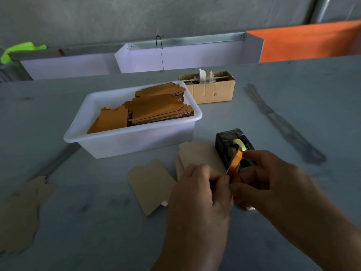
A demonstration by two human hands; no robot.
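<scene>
Orange card blank [234, 163]: stood tilted on edge above the desk [293, 114], just in front of the tape dispenser [226, 145], pinched from both sides.
Desk: grey, bore every item.
White tub [136, 145]: left of centre, held stacked orange-brown blanks [160, 108].
Cardboard box [213, 92]: just behind the tub's far right corner.
Loose brown blanks [150, 186]: lay flat between tub and hands.
Tape dispenser: black, yellowish roll.
Left grip [199, 192]: fingers curled, clamped on the card's lower end.
Right grip [273, 178]: clamped on the same card.
</scene>
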